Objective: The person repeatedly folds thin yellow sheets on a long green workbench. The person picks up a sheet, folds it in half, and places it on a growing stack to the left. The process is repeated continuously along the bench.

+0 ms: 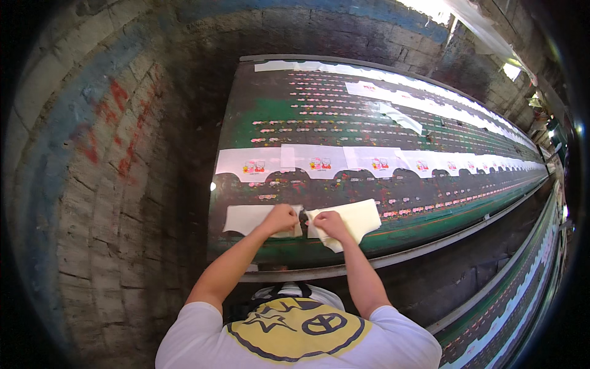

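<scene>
My left hand (281, 218) rests closed on the right end of a cream fabric piece (246, 218) lying flat on the long printing table (258, 117). My right hand (329, 223) grips the left corner of a second cream fabric piece (356, 220), which lies slightly tilted beside the first. The two hands sit close together near the table's front edge. A row of white fabric pieces with small colourful prints (319, 161) runs across the table just beyond my hands.
A rough brick wall (92, 184) closes the left side. Further rows of white pieces (424, 101) stretch away to the right along the dark, ink-stained table. A metal rail (430, 249) edges the table front. Another long table (522, 289) runs at the lower right.
</scene>
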{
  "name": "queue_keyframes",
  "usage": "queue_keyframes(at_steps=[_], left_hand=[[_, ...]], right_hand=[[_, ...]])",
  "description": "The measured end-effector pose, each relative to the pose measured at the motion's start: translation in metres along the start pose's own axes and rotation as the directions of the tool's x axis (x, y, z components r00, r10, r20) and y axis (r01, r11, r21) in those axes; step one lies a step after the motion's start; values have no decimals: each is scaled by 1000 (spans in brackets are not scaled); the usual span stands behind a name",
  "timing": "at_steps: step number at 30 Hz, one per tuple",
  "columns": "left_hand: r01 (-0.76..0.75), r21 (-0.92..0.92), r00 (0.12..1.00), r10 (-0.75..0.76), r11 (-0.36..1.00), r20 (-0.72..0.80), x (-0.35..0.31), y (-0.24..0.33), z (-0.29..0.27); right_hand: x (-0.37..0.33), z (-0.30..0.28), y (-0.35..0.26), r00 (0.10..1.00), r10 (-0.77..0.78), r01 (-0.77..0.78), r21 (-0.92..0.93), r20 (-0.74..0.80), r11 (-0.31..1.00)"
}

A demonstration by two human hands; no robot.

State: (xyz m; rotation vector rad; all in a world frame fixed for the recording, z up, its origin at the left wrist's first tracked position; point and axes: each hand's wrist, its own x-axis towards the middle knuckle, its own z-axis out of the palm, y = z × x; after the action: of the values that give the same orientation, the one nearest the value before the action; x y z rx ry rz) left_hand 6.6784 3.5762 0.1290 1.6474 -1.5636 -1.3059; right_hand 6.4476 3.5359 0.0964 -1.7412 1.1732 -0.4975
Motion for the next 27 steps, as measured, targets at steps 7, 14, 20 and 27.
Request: queue_keyframes(at_steps=[7, 14, 20, 27], left_hand=[[-45, 58, 987, 53, 997, -151, 1, -20, 24], [39, -172, 982, -70, 984, -177, -16, -8, 12], [18, -242, 986, -57, 970, -158, 6, 40, 50], [-61, -299, 990, 20, 952, -139, 71, 125, 169]], right_hand=[[-28, -24, 20, 984, -38, 64, 149, -172, 987], [-57, -91, 68, 893, 304, 127, 833, -332, 538], [-74, -213, 88, 862, 264, 347, 883, -433, 316], [-104, -392, 93, 806, 139, 516, 798, -576, 312]])
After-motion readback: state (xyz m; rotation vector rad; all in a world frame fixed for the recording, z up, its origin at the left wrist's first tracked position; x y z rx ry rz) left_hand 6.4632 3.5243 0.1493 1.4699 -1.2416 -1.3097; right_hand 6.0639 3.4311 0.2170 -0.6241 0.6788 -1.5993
